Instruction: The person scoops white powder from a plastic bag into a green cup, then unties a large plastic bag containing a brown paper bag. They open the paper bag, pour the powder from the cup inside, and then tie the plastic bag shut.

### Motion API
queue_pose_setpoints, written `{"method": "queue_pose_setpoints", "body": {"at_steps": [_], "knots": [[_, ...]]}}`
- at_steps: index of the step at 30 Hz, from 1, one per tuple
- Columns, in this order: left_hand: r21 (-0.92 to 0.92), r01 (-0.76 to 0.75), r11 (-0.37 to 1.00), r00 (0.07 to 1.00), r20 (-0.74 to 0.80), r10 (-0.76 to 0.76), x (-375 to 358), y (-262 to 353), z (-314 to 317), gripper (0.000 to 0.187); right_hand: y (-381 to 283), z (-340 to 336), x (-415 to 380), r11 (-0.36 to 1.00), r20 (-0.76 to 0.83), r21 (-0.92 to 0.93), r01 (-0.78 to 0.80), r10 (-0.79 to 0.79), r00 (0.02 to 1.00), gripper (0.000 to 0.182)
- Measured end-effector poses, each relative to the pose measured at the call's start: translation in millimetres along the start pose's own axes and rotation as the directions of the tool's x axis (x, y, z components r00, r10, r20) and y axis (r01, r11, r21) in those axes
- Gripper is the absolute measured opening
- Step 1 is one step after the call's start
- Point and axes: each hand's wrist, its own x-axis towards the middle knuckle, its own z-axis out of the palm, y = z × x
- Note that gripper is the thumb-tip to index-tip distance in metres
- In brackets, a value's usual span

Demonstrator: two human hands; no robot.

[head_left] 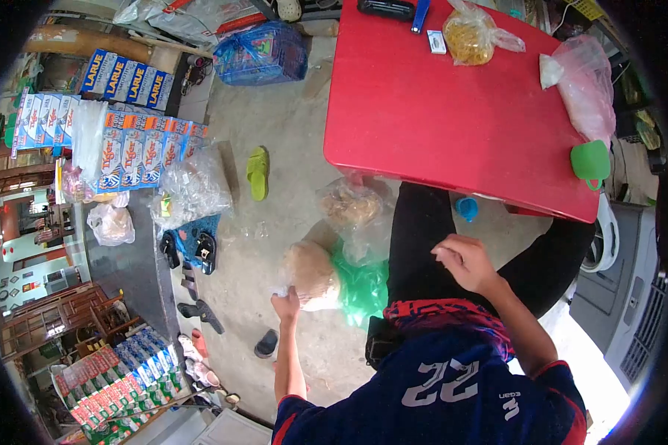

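Observation:
My left hand (286, 302) is closed on the edge of a clear plastic bag (312, 276) with pale contents, low beside my leg. Next to that bag lies a green plastic bag (362, 285). Just beyond them a clear bag with brownish contents (352, 204) hangs by the corner of the red table (438, 119). My right hand (464, 261) is held over my lap, its fingers curled; whether anything small is between them cannot be made out.
On the table are a tied bag of yellow contents (469, 44), a small box (436, 42) and a green cup (590, 162). Beer cartons (133, 148) stand at the left. A green slipper (257, 173) and other footwear lie on the floor.

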Motion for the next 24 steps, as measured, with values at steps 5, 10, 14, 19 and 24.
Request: {"method": "queue_pose_setpoints", "body": {"at_steps": [5,10,14,19,24], "knots": [[0.207,-0.117,0.971,0.993,0.039,0.111,-44,61,-57,0.023,41,95,20,0.793,0.506,0.370,-0.485,0.266,0.820,0.042],[0.397,-0.224,0.890,0.975,0.089,0.206,-105,167,-122,0.014,80,208,75,0.473,0.807,0.254,-0.844,0.377,0.454,0.107],[0.501,-0.666,0.553,0.697,0.154,0.700,-145,231,-184,0.026,85,278,83,0.357,0.937,0.207,-0.911,0.197,0.290,0.109],[0.391,-0.595,0.702,0.732,-0.097,0.674,-152,283,-220,0.027,-24,271,56,0.021,0.705,0.587,-0.809,-0.504,0.498,0.093],[0.172,-0.620,0.765,0.737,-0.206,0.644,-119,357,-223,0.028,-92,138,63,-0.045,0.612,0.736,-0.676,-0.384,0.691,0.084]]}}
